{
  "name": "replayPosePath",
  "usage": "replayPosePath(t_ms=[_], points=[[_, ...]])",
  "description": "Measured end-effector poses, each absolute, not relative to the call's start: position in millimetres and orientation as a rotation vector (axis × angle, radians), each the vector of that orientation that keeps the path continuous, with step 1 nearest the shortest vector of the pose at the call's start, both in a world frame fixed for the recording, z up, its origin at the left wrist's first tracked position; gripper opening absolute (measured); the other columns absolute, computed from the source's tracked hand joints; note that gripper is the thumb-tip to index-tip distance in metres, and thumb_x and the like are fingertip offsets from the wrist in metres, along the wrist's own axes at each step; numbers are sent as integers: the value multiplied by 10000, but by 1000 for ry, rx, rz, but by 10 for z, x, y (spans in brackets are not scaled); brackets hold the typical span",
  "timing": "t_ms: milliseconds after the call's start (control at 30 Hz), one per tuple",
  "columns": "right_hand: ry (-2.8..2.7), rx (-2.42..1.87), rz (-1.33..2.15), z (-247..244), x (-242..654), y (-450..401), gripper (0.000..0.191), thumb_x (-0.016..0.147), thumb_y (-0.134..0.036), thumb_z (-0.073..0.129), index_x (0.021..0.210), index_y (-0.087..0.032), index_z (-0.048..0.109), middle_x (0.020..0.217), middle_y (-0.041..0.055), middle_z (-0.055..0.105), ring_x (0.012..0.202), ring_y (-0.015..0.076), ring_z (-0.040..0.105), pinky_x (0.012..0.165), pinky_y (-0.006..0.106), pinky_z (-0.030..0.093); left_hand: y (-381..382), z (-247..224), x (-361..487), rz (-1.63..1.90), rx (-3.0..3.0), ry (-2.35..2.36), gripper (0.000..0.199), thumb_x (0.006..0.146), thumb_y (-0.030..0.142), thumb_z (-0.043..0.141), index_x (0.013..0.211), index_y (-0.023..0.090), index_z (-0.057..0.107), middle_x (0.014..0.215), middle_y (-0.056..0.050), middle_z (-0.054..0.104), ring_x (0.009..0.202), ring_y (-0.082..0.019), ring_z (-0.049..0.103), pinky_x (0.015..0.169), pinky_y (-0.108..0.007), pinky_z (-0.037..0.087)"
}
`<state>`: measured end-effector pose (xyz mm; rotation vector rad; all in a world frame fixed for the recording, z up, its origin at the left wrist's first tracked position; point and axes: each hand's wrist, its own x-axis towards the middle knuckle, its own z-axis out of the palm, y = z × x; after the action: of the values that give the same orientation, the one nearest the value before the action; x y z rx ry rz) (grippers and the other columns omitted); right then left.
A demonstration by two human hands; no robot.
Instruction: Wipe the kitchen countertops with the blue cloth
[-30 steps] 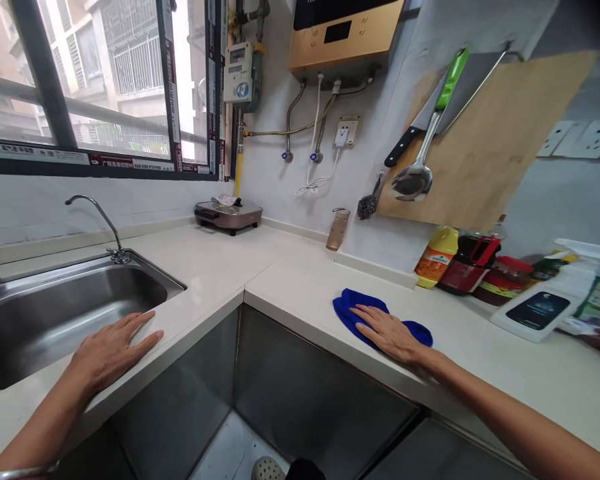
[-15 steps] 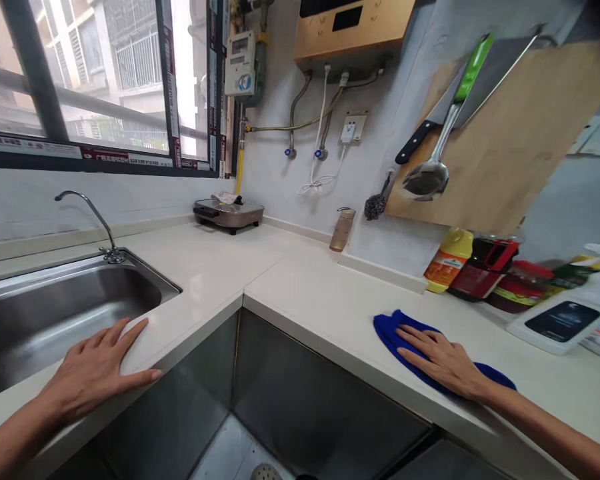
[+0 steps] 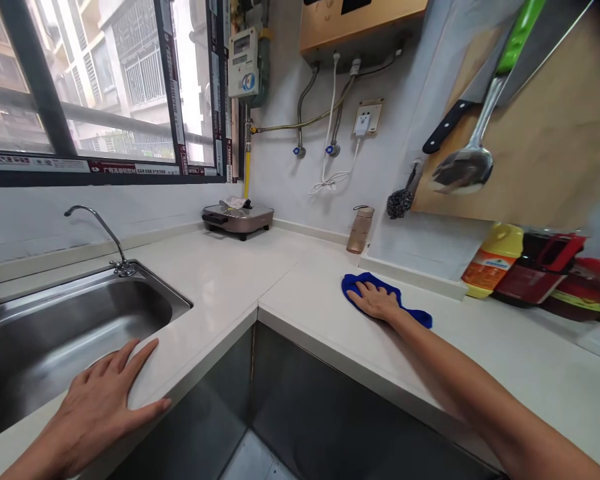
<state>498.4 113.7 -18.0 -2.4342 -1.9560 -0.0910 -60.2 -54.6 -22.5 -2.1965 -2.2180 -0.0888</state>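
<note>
A blue cloth (image 3: 417,316) lies bunched on the white countertop (image 3: 300,300), right of the corner joint. My right hand (image 3: 377,301) presses down on it, fingers bent a little and spread over the fabric. Part of the cloth is hidden under the palm and wrist. At the lower left, my left hand (image 3: 103,403) rests on the counter strip in front of the steel sink (image 3: 180,308). Its fingers are spread, the thumb lies near the counter's front edge, and nothing is in it.
A tap (image 3: 123,267) rises behind the sink. An electric pan (image 3: 240,220) sits in the back corner, and a brown bottle (image 3: 361,230) stands by the wall. A yellow bottle (image 3: 495,260) and other containers line the right side, below a hanging cutting board (image 3: 545,173), ladle (image 3: 467,167) and knife (image 3: 447,127).
My right hand has slid the blue cloth forward and left across the counter, farther from the front edge. My left hand stays in place on the counter. The view has turned slightly left.
</note>
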Motion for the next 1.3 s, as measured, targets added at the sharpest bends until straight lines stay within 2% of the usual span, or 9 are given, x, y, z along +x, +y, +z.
replayPosePath(t_ms=[267,433,567,800,1033,1200,1300], points=[[-2223,-2131,-61,-103,3690,1764,771,971,-672,172,1558,-214,372,1595,149,345,1334,450,423,1059,670,336,-567,-228,-622,-203,-2244,-2208,1036,704,833,518,1576,309,323,1635,-99,334,1427,-446,373,1128,-602,338],[-2409,-1879,-14,-90,2996,1807,754,972,-685,195,1571,-257,355,1625,99,311,1391,440,350,1110,670,282,-608,-132,-565,-127,-2271,-2259,1055,714,839,519,1588,295,291,1643,-112,312,1436,-443,354,1134,-597,326],[-2507,-1729,-2,-105,2848,1604,744,974,-694,200,1579,-288,346,1648,59,276,1437,415,298,1154,647,242,-621,-101,-547,-148,-2294,-2229,1050,730,845,504,1591,286,279,1636,-121,320,1424,-434,370,1132,-591,326],[-2618,-1580,-67,-150,3025,947,721,980,-650,270,1584,-262,338,1644,71,285,1450,418,295,1161,631,259,-626,-74,-533,-149,-2274,-2205,1000,768,782,503,1583,238,303,1622,-156,338,1421,-416,389,1144,-576,322],[-2665,-1472,-324,-296,3553,242,713,911,-370,511,1580,-205,325,1614,129,328,1427,426,344,1126,619,343,-664,-46,-501,-148,-2247,-2210,1016,756,800,489,1564,200,349,1631,-159,329,1463,-403,357,1193,-559,289],[-2722,-1290,-556,-474,4312,-320,752,794,-160,605,1509,-324,437,1618,78,333,1429,408,363,1075,586,423,-636,-79,-527,-164,-2237,-2197,1008,756,802,488,1565,218,350,1628,-158,337,1482,-398,333,1195,-555,294],[-2735,-1280,-583,-562,4843,-699,769,757,-135,630,1475,-366,481,1644,45,286,1451,413,333,1053,605,449,-607,-112,-555,-191,-2256,-2185,1017,754,813,484,1566,216,347,1628,-175,328,1474,-409,341,1188,-561,291]])
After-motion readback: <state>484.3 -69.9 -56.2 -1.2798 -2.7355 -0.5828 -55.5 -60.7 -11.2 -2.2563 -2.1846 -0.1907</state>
